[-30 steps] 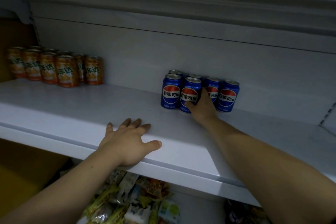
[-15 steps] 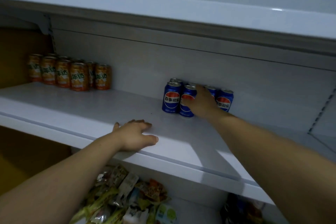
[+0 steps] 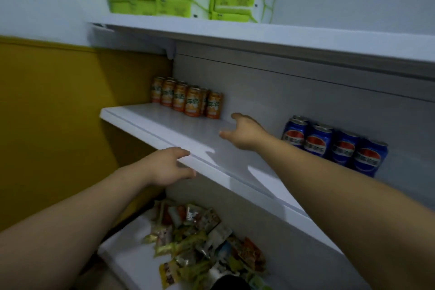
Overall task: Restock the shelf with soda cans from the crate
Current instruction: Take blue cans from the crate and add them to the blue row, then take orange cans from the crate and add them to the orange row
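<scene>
White shelf [image 3: 146, 115] front edge carries the left hand [image 3: 169, 167], fingers relaxed on top, probably for balance. The right hand [image 3: 244, 133] hovers empty over the board, fingers loosely spread, between orange cans [image 3: 188, 101] and blue soda cans [image 3: 329, 146], touching neither. Blue soda cans: upright, tight row against the back panel, labels outward for display; crate not in view; snack packets [image 3: 200, 242] on the shelf below.

Pepsi globe logo on the blue cans [image 3: 342, 149]; characters "年达" on the orange cans [image 3: 191, 102]
</scene>
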`<state>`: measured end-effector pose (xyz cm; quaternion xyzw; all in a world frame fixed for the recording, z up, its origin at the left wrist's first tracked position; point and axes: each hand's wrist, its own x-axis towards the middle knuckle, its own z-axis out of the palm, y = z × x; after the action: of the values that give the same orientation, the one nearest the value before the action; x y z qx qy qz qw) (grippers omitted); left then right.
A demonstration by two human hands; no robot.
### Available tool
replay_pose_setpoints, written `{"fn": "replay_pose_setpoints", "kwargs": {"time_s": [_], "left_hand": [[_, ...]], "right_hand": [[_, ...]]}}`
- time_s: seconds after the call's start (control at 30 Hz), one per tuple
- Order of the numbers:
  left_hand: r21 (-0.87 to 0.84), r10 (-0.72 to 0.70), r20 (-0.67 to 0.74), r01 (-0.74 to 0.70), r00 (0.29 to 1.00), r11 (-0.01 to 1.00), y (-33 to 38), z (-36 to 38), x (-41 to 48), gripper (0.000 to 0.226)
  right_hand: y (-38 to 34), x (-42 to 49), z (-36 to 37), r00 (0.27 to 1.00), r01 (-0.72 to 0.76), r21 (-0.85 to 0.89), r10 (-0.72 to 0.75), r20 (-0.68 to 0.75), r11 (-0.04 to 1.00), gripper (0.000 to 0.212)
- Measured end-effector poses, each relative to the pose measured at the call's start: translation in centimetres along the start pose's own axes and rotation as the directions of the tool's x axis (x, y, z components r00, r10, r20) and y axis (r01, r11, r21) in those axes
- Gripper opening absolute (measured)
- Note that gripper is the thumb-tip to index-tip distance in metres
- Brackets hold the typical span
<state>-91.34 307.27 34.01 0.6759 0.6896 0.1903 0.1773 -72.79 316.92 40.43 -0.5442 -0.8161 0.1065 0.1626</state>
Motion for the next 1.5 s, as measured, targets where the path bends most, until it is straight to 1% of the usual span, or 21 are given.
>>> {"fn": "replay_pose_setpoints", "kwargs": {"time_s": [0.07, 0.13, 0.27, 0.37, 0.47, 0.6, 0.67, 0.8, 0.9, 1.0, 1.07, 1.1, 1.2, 1.27, 1.33, 1.4, 1.5], "left_hand": [[0.017, -0.086, -0.045, 0.086, 0.995, 0.996, -2.8, -1.2, -2.6, 0.072], [0.0, -0.201, -0.083, 0.202, 0.976, 0.979, -6.1, -2.0, -5.4, 0.074], [-0.049, -0.412, -0.128, 0.409, 0.902, 0.911, -12.2, -2.9, -12.1, 0.076], [-0.085, -0.54, -0.154, 0.533, 0.828, 0.842, -16.0, -2.8, -17.0, 0.075], [-0.148, -0.66, -0.166, 0.643, 0.733, 0.751, -19.5, -1.9, -21.0, 0.073], [-0.263, -0.786, -0.098, 0.746, 0.61, 0.612, -23.4, 0.3, -25.0, 0.073], [-0.304, -0.83, -0.043, 0.784, 0.556, 0.541, -25.3, 2.1, -26.7, 0.069], [-0.314, -0.894, 0.081, 0.863, 0.44, 0.396, -29.4, 7.2, -29.4, 0.068], [-0.322, -0.904, 0.21, 0.899, 0.373, 0.297, -32.5, 10.8, -31.0, 0.065], [-0.354, -0.885, 0.309, 0.906, 0.348, 0.232, -36.6, 14.1, -31.6, 0.062], [-0.364, -0.878, 0.354, 0.912, 0.322, 0.187, -39.8, 16.7, -31.8, 0.055], [-0.364, -0.878, 0.363, 0.915, 0.312, 0.175, -41.0, 17.8, -31.9, 0.055], [-0.391, -0.873, 0.378, 0.908, 0.308, 0.151, -44.0, 20.9, -31.3, 0.058], [-0.365, -0.855, 0.413, 0.917, 0.315, 0.162, -45.8, 22.6, -30.5, 0.047], [-0.358, -0.843, 0.436, 0.92, 0.315, 0.159, -47.8, 24.0, -29.9, 0.041], [-0.373, -0.832, 0.453, 0.916, 0.32, 0.149, -49.7, 25.5, -29.4, 0.041], [-0.38, -0.807, 0.487, 0.913, 0.334, 0.149, -52.5, 28.0, -29.1, 0.051]], "right_hand": [[-3.8, 0.5, 1.9, 0.996, 0.086, 0.006, -0.086, 0.038, 0.996, 0.079], [-7.7, 0.7, 4.0, 0.977, 0.192, 0.01, -0.192, 0.089, 0.981, 0.079], [-15.3, 0.3, 8.9, 0.904, 0.383, 0.045, -0.384, 0.186, 0.923, 0.076], [-20.5, -0.7, 13.1, 0.807, 0.497, 0.088, -0.497, 0.319, 0.863, 0.078], [-24.9, -1.9, 18.0, 0.706, 0.577, 0.113, -0.564, 0.429, 0.809, 0.078], [-29.6, -3.4, 25.4, 0.575, 0.666, 0.123, -0.611, 0.544, 0.736, 0.081], [-31.4, -4.0, 29.4, 0.509, 0.693, 0.145, -0.622, 0.595, 0.706, 0.08], [-33.7, -5.4, 37.4, 0.385, 0.684, 0.204, -0.584, 0.715, 0.701, 0.08], [-34.1, -6.5, 43.5, 0.332, 0.652, 0.232, -0.547, 0.769, 0.722, 0.079], [-33.7, -7.0, 49.8, 0.28, 0.62, 0.228, -0.484, 0.829, 0.75, 0.079], [-33.2, -7.0, 54.2, 0.244, 0.586, 0.209, -0.417, 0.875, 0.783, 0.08], [-32.9, -7.0, 55.9, 0.235, 0.572, 0.193, -0.385, 0.893, 0.797, 0.081], [-31.4, -7.1, 61.4, 0.225, 0.509, 0.169, -0.32, 0.92, 0.844, 0.075], [-30.4, -7.4, 65.4, 0.221, 0.437, 0.137, -0.253, 0.942, 0.889, 0.078], [-29.3, -7.9, 69.1, 0.224, 0.363, 0.103, -0.194, 0.955, 0.926, 0.078], [-28.2, -8.5, 72.2, 0.228, 0.292, 0.094, -0.165, 0.96, 0.952, 0.067], [-26.5, -10.2, 75.8, 0.171, 0.188, 0.113, -0.146, 0.974, 0.976, 0.051]]}}
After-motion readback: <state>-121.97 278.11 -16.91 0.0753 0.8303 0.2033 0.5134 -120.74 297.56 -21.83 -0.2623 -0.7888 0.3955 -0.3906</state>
